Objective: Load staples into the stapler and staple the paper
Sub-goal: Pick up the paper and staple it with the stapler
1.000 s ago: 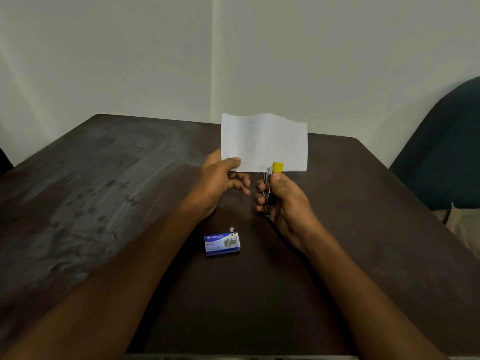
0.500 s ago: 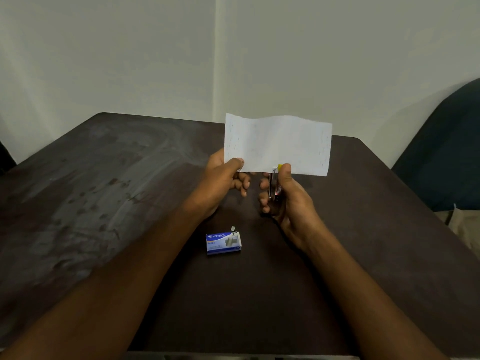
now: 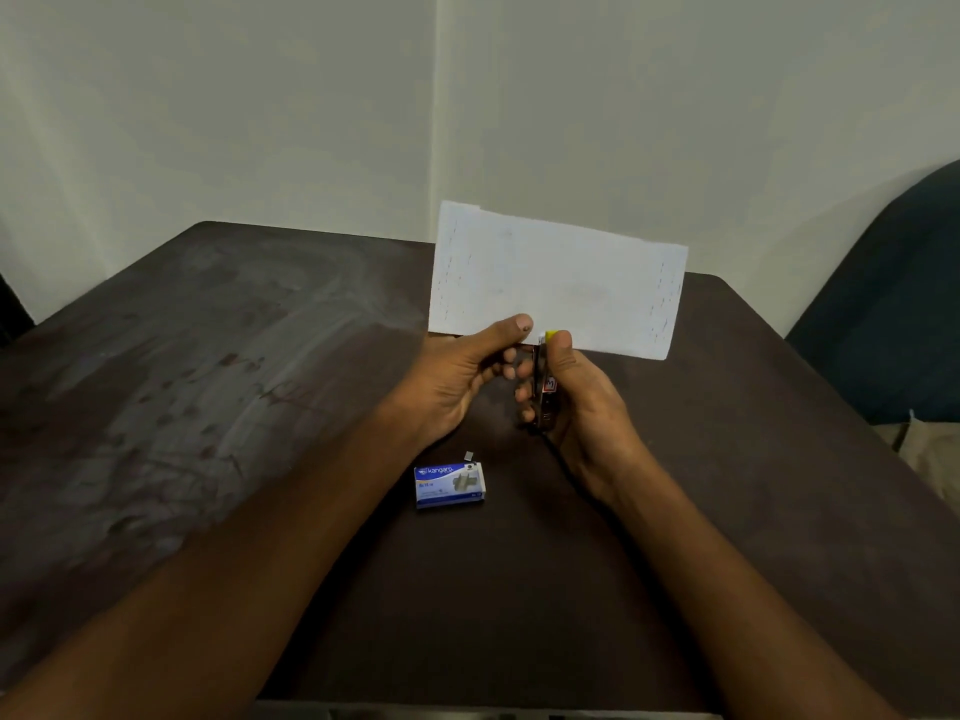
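Observation:
A white sheet of paper (image 3: 558,280) stands upright above the dark table (image 3: 208,381), pinched at its lower edge by my left hand (image 3: 457,376). My right hand (image 3: 582,407) grips a small stapler (image 3: 545,387) with a yellow tip, held upright, its tip at the paper's bottom edge beside my left thumb. Most of the stapler is hidden by my fingers. A blue staple box (image 3: 449,485) lies on the table below my hands, with a tiny strip of staples (image 3: 469,455) just behind it.
The table's near edge runs along the bottom of the view. A dark blue seat (image 3: 893,314) stands off the table's right side, with a beige thing (image 3: 930,454) below it. Pale walls meet in a corner behind the table.
The paper has turned and spread wider to the right. My left thumb has slid right along the bottom edge, close to the stapler's tip. The stapler stays at the paper's lower edge.

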